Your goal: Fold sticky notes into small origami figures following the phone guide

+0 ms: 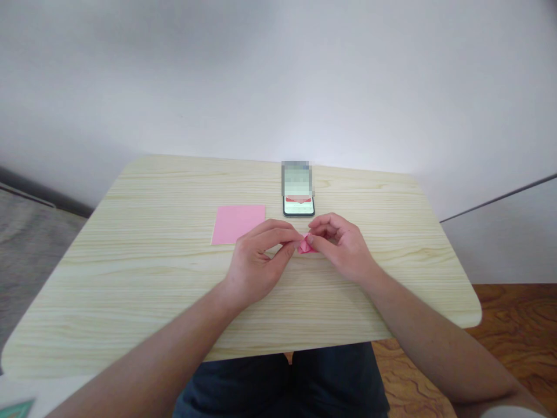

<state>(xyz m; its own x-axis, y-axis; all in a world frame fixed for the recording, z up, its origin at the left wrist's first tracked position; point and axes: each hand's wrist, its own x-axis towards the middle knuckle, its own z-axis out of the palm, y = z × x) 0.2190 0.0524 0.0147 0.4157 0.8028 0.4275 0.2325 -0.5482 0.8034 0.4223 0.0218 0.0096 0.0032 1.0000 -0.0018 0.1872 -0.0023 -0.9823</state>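
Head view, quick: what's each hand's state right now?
Left hand: closed, pinching the folded pink paper at its left side.
Right hand: closed, holding the same paper.

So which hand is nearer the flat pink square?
Left. The left hand hides the near right corner of the pink square; the right hand is farther off to the right.

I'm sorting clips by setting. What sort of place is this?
Probably a room at home: a wood-grain table stands by a plain pale wall, with brown wood-patterned flooring at the right.
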